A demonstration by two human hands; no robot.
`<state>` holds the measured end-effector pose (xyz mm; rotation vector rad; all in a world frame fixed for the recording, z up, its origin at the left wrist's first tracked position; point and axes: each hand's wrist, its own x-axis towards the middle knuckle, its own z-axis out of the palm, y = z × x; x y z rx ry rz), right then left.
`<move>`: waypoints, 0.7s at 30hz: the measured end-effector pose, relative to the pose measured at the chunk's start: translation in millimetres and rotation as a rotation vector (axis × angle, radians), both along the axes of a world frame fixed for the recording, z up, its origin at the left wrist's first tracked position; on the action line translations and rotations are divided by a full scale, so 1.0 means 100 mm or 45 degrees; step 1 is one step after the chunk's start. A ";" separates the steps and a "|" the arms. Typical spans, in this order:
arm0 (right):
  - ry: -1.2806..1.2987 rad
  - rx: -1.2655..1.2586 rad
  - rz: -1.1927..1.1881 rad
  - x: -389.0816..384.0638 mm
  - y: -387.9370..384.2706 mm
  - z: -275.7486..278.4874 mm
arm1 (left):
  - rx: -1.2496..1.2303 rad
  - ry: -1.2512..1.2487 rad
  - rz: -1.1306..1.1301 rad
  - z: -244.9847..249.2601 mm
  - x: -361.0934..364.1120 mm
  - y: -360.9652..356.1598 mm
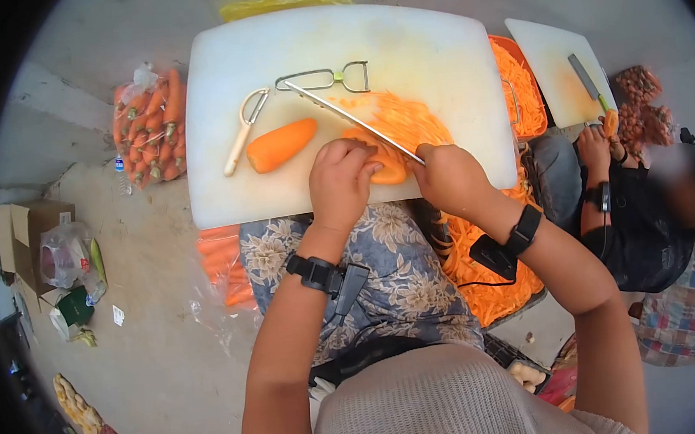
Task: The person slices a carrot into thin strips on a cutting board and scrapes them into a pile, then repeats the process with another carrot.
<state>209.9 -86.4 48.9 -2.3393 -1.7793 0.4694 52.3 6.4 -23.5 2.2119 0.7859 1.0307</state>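
Left hand (340, 184), fingers bunched, pins the carrot piece (390, 170) on the board's (440, 52) near side; right hand (453, 176) grips the knife (356, 123). Tuck those fingertips, stroke evenly! Shreds (409, 119) lie beyond, a peeler (338, 76) farthest.

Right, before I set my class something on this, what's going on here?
Someone is cutting carrot on a large white board. Their right grip holds a knife, while the left grip rests on a carrot piece. Thin carrot strips lie beside the blade. Another carrot and two peelers lie on the board. To the right, another person is at a second board.
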 end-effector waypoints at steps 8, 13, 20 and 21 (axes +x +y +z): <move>0.218 0.151 -0.230 0.05 -0.14 -0.12 | 0.100 -0.052 0.086 0.02 -0.03 -0.04; 0.306 0.110 -0.319 0.11 -0.07 -0.07 | 0.171 0.064 0.205 -0.01 -0.07 -0.12; 0.317 0.204 -0.236 0.15 -0.12 -0.29 | 0.216 0.274 -0.068 -0.01 -0.33 -0.19; 0.298 0.202 -0.195 0.16 -0.13 -0.25 | 0.269 0.275 -0.027 0.02 -0.33 -0.19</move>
